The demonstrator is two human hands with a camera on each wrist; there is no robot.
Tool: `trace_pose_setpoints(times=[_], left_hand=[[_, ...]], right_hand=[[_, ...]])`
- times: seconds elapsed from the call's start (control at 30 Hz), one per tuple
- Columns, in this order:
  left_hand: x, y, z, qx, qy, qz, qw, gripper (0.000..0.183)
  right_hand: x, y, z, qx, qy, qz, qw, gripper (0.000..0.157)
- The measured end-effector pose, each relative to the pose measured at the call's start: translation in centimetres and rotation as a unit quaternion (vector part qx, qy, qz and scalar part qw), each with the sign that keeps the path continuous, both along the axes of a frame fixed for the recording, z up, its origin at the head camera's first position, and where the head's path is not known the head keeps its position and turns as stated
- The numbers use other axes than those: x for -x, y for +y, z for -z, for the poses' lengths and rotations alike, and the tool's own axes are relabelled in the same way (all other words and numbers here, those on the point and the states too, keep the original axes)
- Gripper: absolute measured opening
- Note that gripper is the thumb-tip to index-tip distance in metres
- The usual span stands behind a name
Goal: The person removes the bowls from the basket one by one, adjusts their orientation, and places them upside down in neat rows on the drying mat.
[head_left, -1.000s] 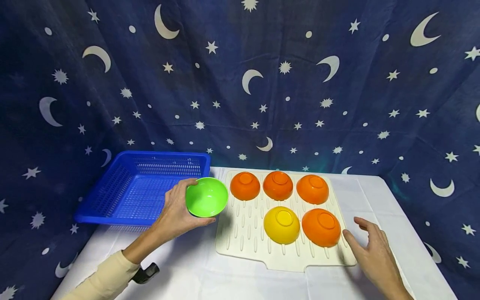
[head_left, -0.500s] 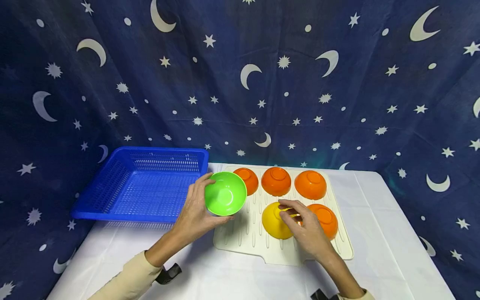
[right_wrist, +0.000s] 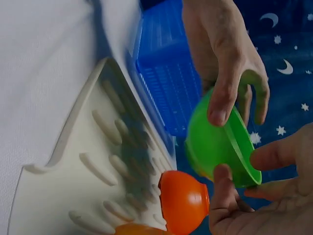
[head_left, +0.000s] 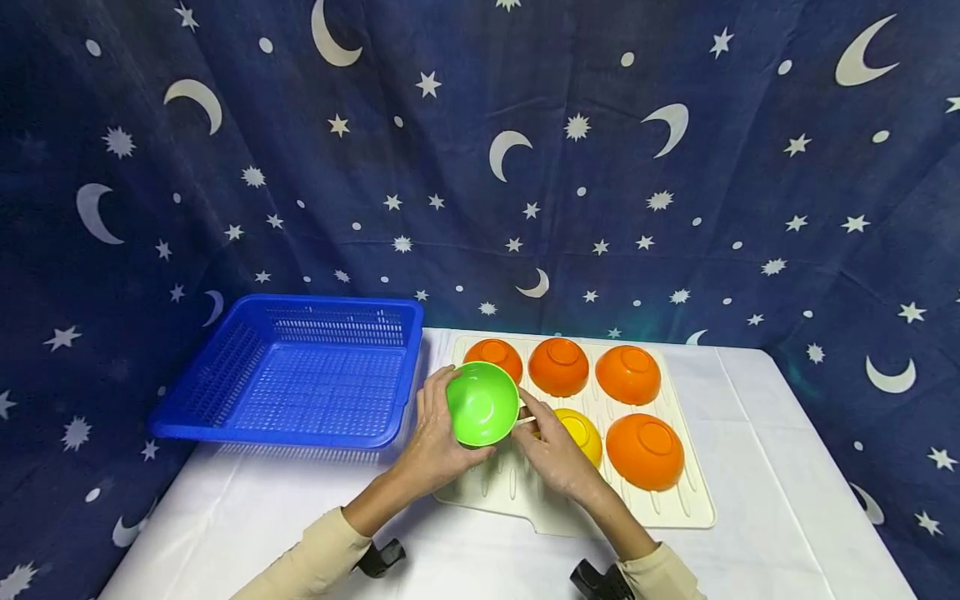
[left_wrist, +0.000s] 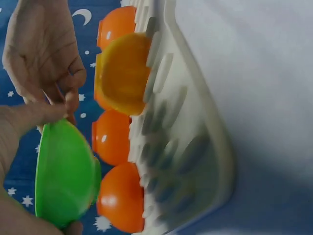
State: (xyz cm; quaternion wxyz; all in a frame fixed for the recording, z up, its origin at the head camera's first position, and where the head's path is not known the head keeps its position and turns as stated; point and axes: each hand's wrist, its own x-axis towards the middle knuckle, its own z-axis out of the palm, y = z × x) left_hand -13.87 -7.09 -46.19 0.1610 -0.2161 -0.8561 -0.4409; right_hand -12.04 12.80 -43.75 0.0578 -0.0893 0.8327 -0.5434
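Observation:
A green bowl (head_left: 483, 404) is held up over the left part of a cream drying mat (head_left: 697, 512). My left hand (head_left: 433, 440) grips its left side, thumb and fingers spread across the rim. On the opposite side my right hand (head_left: 558, 454) pinches the rim, as the right wrist view shows with the green bowl (right_wrist: 215, 142) between its fingers. Behind that hand, partly hidden, a yellow bowl (head_left: 581, 433) sits upside down on the mat. Several orange bowls (head_left: 645, 450) stand upside down there too; the back left orange bowl (head_left: 491, 354) is partly covered by the green one.
A blue slatted basket (head_left: 322, 433) stands at the left on the white tablecloth (head_left: 765, 467). Behind the table hangs a dark blue curtain (head_left: 450, 167) with moons and stars, which also runs along both sides.
The green bowl has travelled right with my left hand, from beside the basket to over the mat. My right hand has come in from the right, past the yellow bowl, and taken the rim.

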Motion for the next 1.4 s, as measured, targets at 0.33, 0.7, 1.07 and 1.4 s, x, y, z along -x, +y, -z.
trace_pose_setpoints(times=[0.33,0.7,1.07,1.4], left_hand=[[0.2,0.3,0.7,-0.146,-0.079,0.056,0.9845,0.095],[-0.1,-0.2,1.6,-0.195,-0.085,0.072,0.9743,0.071],[-0.3,-0.9,2.6,-0.203,-0.111,0.077,0.9698,0.06],[-1.7,-2.3,3.7,-0.17,-0.105,0.076,0.9769,0.049]], right_hand=[[0.1,0.2,1.0,0.013,-0.011,0.017,1.0,0.071],[-0.7,-1.3,3.3,0.032,0.007,0.022,0.999,0.084],[-0.8,-1.9,4.9,0.05,0.009,0.039,0.998,0.083],[-2.7,-2.6,5.7,-0.013,0.023,0.038,0.999,0.085]])
